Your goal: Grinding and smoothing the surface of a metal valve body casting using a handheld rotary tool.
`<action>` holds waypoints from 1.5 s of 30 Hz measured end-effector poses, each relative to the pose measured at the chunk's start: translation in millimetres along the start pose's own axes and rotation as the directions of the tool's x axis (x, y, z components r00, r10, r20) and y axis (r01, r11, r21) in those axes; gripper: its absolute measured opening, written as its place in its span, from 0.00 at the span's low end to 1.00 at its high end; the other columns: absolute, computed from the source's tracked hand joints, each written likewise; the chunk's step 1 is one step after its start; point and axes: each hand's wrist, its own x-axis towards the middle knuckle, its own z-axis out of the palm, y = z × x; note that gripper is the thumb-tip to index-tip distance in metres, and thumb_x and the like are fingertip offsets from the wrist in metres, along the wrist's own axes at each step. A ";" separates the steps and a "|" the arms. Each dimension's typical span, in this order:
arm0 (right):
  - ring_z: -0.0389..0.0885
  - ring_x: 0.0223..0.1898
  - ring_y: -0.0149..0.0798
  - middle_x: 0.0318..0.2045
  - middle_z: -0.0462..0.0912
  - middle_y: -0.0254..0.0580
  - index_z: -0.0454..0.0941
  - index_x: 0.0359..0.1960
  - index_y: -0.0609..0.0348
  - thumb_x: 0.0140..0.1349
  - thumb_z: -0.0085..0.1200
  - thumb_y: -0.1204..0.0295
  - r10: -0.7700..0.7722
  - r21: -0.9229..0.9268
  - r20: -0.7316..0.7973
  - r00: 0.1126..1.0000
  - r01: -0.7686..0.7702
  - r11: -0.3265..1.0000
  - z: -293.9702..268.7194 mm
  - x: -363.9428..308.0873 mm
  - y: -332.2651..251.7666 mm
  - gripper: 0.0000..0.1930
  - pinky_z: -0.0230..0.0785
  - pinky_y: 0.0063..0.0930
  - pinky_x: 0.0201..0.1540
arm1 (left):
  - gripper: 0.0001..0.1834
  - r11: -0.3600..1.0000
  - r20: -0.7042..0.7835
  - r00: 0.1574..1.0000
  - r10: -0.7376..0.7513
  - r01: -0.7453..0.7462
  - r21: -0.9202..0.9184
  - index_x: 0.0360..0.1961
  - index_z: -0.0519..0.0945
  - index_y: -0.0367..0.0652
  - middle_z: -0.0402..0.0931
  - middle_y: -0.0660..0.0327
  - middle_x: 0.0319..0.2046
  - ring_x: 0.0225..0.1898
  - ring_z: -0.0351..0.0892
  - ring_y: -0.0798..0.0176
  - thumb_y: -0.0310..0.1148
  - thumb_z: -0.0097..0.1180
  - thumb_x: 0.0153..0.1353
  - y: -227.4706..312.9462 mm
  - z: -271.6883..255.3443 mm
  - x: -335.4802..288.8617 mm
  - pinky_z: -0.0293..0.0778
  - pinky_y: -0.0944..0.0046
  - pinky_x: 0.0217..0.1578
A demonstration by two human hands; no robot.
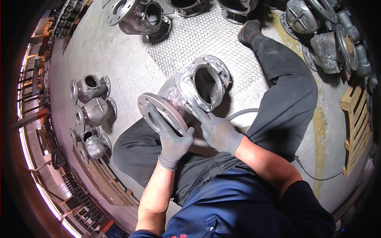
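A grey cast-metal valve body (pixel 173 89) with round bolt-holed flanges lies on the floor between my legs. Its near flange (pixel 174 112) tilts toward me. My gloved left hand (pixel 174 143) grips this flange at its lower edge, the fingers reaching into the bore and the thumb outside. My gloved right hand (pixel 220 133) rests against the casting's side, below the open round port (pixel 206 84). One finger is stretched out along the metal; the other fingertips are partly hidden. I see no tool in either hand.
A ribbed metal plate (pixel 174 49) lies beneath and beyond the casting. More valve bodies stand far ahead (pixel 141 20), at left (pixel 96 112) and at right (pixel 327 49). A wooden pallet (pixel 354 127) is on the right; a dark cable (pixel 317 177) crosses the floor.
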 end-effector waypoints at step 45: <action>0.83 0.53 0.67 0.53 0.83 0.67 0.68 0.74 0.54 0.68 0.48 0.77 0.088 -0.105 0.127 0.988 -0.075 0.992 -83.4 41.8 3.5 0.30 0.76 0.54 0.58 | 0.74 0.994 -0.061 0.998 0.019 -0.025 -0.103 0.81 0.31 0.26 0.36 0.30 0.80 0.81 0.40 0.28 0.30 0.74 0.43 9.3 6.6 9.7 0.42 0.40 0.80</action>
